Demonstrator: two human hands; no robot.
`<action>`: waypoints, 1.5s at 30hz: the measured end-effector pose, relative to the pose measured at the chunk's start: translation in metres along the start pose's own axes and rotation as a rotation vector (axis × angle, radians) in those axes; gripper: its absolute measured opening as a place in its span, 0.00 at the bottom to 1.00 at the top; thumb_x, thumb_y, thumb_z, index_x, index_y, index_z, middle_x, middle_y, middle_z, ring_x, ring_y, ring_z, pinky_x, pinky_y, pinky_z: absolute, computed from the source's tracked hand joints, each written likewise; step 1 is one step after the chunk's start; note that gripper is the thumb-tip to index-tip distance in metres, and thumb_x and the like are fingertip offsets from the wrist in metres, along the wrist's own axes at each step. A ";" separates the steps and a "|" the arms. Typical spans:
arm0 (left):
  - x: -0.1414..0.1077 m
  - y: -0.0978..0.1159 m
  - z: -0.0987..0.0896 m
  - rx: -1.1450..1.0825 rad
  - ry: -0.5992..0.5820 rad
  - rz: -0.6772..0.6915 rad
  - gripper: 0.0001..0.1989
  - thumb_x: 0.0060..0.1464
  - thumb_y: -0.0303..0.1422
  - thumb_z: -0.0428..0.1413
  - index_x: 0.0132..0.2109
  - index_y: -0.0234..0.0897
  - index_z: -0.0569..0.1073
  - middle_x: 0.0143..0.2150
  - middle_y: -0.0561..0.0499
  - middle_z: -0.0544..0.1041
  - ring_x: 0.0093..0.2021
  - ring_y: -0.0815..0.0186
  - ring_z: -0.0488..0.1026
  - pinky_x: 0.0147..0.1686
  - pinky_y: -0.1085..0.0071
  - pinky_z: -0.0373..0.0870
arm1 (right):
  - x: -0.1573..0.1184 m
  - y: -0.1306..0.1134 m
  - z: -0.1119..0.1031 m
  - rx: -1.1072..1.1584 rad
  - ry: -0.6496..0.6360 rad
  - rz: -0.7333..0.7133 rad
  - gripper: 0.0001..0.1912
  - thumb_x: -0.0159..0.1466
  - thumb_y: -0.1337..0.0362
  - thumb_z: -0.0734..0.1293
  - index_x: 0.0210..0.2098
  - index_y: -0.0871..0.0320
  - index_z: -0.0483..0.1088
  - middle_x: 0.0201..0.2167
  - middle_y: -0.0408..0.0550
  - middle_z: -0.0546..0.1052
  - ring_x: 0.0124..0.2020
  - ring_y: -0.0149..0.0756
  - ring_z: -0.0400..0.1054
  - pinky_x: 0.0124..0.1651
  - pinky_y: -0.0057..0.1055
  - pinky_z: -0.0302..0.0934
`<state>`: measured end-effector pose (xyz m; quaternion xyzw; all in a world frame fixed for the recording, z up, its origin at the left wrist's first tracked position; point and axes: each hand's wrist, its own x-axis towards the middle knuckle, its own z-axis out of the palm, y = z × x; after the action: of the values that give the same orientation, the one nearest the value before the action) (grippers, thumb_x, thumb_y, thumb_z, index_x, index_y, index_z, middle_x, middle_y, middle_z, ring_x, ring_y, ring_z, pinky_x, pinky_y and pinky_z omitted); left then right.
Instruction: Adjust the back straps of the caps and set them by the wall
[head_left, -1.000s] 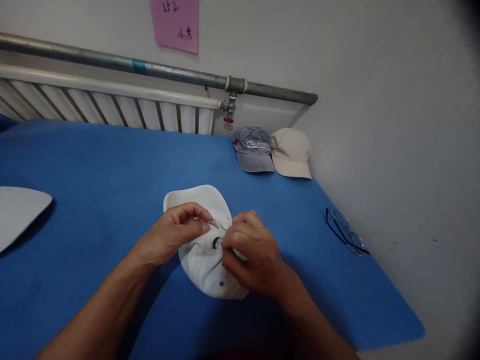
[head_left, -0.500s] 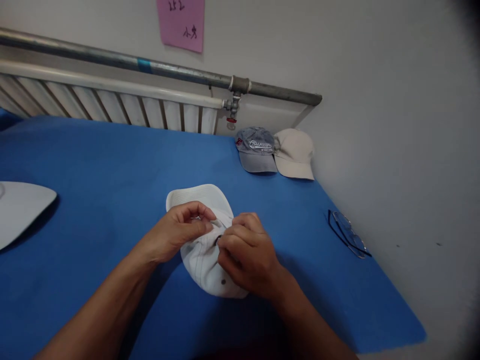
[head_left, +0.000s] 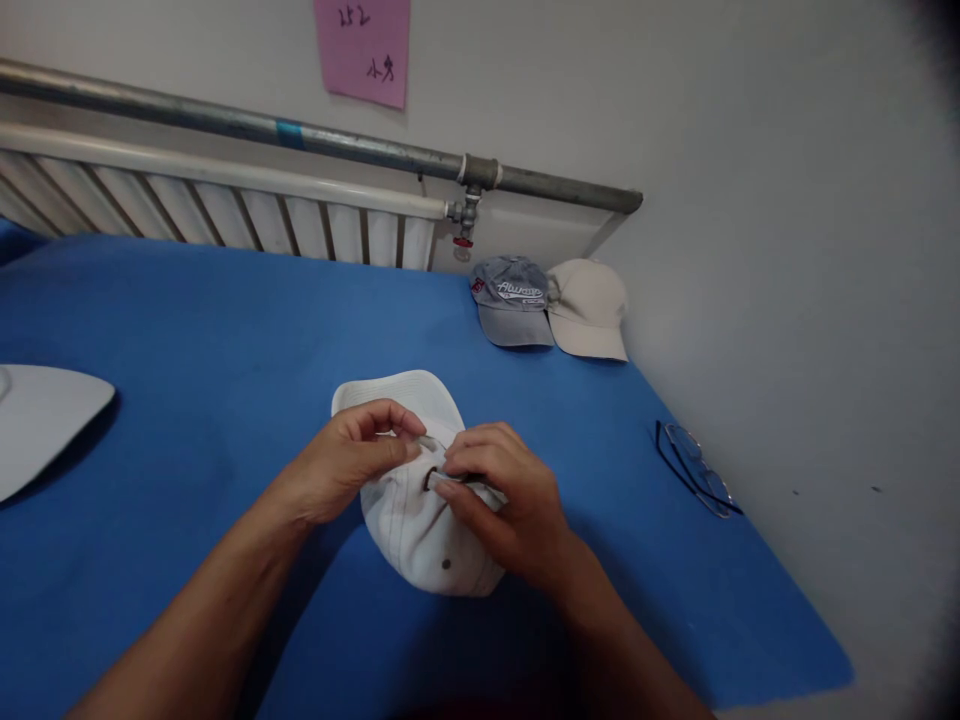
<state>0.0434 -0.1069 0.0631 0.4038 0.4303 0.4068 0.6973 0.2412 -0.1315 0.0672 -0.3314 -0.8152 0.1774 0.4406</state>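
Note:
A white baseball cap [head_left: 409, 530] lies on the blue surface, its brim pointing away from me and its crown toward me. My left hand [head_left: 352, 455] pinches the cap's back strap [head_left: 429, 443] between thumb and fingertips. On the other side, my right hand [head_left: 502, 490] is closed in a pinch at the strap, beside a small dark-rimmed hole in the fabric. What exactly lies under the right fingers is partly hidden. A small dark eyelet shows on the crown nearest me.
A grey cap [head_left: 514, 300] and a beige cap [head_left: 589, 308] sit side by side against the wall. Eyeglasses [head_left: 697, 470] lie near the right edge. A white brim [head_left: 52, 420] shows at left. A radiator [head_left: 285, 220] and pipe [head_left: 375, 150] run behind.
My right hand has opened its curl a little, with the thumb now stretched toward the hole and more of the strap showing. The left hand has barely shifted.

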 end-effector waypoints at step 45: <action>-0.005 0.003 0.005 0.447 -0.084 0.105 0.10 0.46 0.32 0.64 0.37 0.37 0.75 0.34 0.52 0.75 0.36 0.64 0.71 0.35 0.70 0.68 | -0.007 0.001 0.019 -0.106 -0.084 0.251 0.04 0.61 0.71 0.65 0.33 0.57 0.70 0.30 0.44 0.76 0.30 0.32 0.69 0.37 0.29 0.62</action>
<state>0.0459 -0.1112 0.0687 0.5867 0.4588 0.3200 0.5855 0.2288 -0.1359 0.0523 -0.4457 -0.7932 0.2016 0.3627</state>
